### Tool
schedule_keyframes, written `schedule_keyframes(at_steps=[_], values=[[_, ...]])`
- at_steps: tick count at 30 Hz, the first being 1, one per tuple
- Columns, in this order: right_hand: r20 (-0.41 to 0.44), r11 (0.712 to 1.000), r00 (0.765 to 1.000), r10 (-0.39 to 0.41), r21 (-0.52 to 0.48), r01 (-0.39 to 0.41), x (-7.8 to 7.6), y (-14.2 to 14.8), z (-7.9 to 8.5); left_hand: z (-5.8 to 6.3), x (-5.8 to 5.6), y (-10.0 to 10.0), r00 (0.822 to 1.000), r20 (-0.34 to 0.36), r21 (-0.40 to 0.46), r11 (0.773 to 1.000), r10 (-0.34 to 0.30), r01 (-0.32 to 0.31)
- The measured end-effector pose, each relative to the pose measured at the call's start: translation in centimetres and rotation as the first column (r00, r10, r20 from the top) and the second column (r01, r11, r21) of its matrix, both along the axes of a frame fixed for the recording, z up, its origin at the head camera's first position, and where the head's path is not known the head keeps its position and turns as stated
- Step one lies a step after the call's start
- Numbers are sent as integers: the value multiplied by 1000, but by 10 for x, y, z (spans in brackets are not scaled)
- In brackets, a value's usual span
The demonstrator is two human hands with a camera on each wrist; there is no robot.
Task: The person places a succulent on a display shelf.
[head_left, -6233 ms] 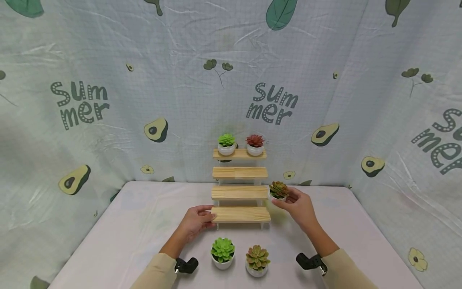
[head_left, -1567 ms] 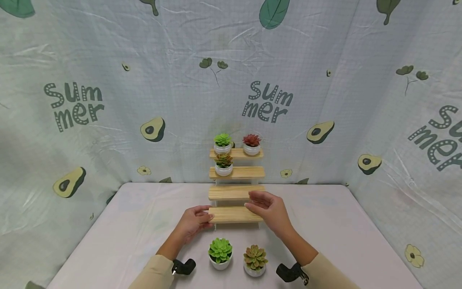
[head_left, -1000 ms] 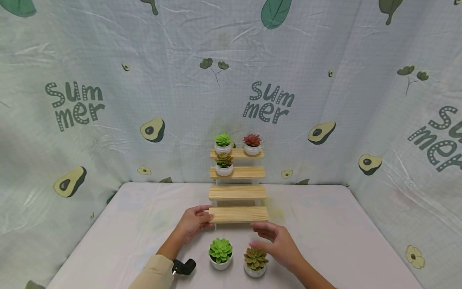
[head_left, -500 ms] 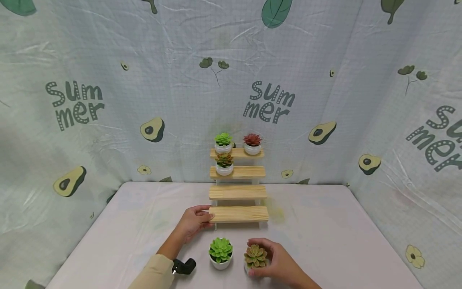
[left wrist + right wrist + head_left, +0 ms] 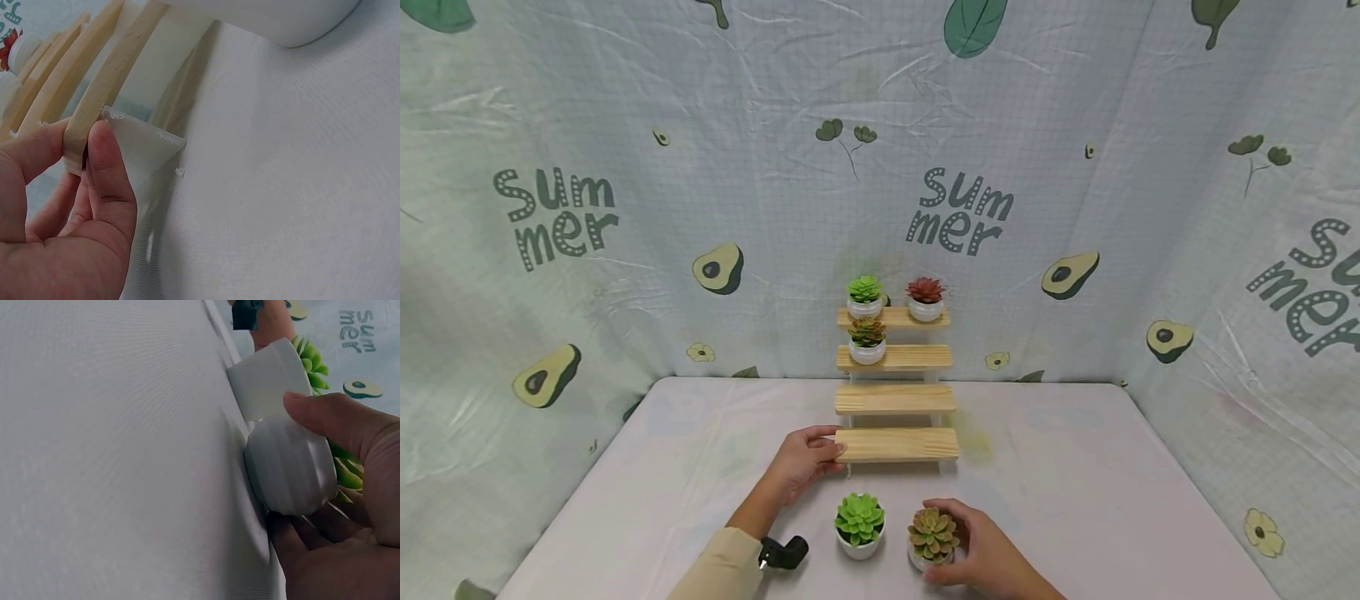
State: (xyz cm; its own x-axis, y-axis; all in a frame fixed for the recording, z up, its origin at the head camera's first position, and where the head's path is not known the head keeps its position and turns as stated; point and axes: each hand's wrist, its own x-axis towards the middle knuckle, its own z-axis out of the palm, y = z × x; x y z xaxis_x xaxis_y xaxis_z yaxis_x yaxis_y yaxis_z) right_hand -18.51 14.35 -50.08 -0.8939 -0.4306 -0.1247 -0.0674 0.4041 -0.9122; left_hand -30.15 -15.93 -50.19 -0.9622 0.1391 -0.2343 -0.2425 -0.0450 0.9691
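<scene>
My left hand (image 5: 807, 463) pinches the left end of the lowest board of a tiered wooden plant stand (image 5: 897, 446). In the left wrist view, the thumb lies under that board (image 5: 112, 81) and the fingers are on its other side. My right hand (image 5: 981, 550) curls round the white pot of a reddish-green succulent (image 5: 933, 533) at the front of the table. The right wrist view has thumb and fingers on either side of this ribbed pot (image 5: 290, 465), whose base is at the tabletop. A bright green succulent (image 5: 860, 521) stands just left of it.
A green succulent (image 5: 865, 293) and a red one (image 5: 925, 296) stand on the top board. A brownish-green succulent (image 5: 867, 340) sits left on the second board. The two lower boards bear no pots. A patterned curtain (image 5: 775, 208) hangs behind the white table (image 5: 1075, 483).
The brownish-green succulent, earlier in my right hand, now stands on the second board. My right hand has come down to the front and taken hold of the reddish-green one. My left hand stays put.
</scene>
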Motion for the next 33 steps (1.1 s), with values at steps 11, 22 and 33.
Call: schedule_keyframes(at_steps=[11,22,33], values=[[18,997,1000,-25,-71,26,4,2,-2,2,2,0,1000,-16,3,1000,-9,9],[21,990,996,-91,-102,93,-6,0,-5,1,1,0,1000,-18,6,1000,-16,16],[-97,981,986,-133,-157,117,-15,-2,0,2,1,-1,1000,-9,1,1000,-21,21]])
